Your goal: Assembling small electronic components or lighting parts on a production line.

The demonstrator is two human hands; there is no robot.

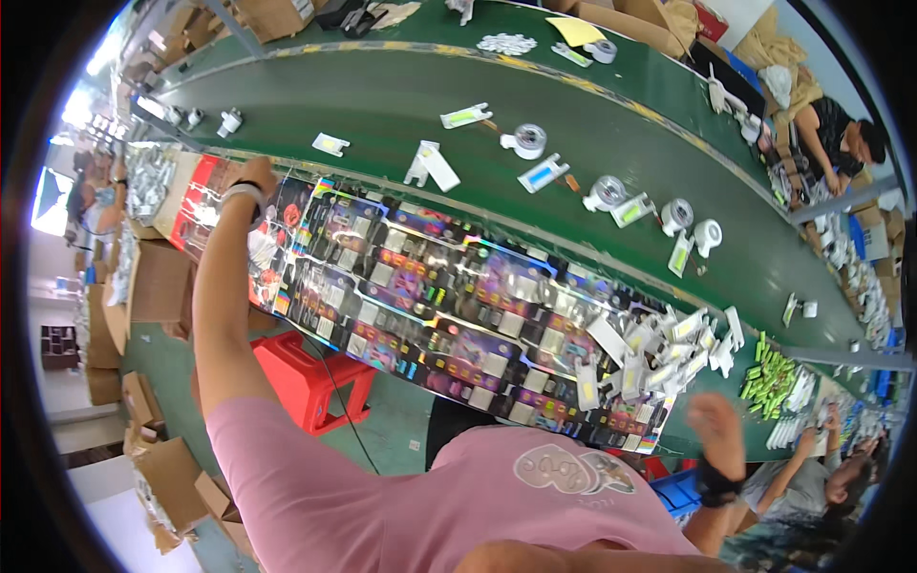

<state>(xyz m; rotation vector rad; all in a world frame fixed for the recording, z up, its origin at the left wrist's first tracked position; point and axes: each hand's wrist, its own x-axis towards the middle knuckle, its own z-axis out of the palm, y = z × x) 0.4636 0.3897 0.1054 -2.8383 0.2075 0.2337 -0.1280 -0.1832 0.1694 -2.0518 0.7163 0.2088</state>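
My left arm stretches to the far left of the worktop. There my left hand, with bands round its wrist, is at the conveyor's near edge, beside a red printed sheet. Its fingers look curled; whatever they hold is hidden. On the right, my right hand hovers in front of the worktop, its fingers smeared by motion, a black band on its wrist. Closest to it lies a heap of small white plastic parts. Colourful printed sheets under shiny film cover the worktop between both hands.
The green conveyor belt carries scattered white parts and white round pieces. Green pieces are heaped beyond my right hand. Below the worktop stands a red stool, with cardboard boxes on the left floor. Other people sit at the right.
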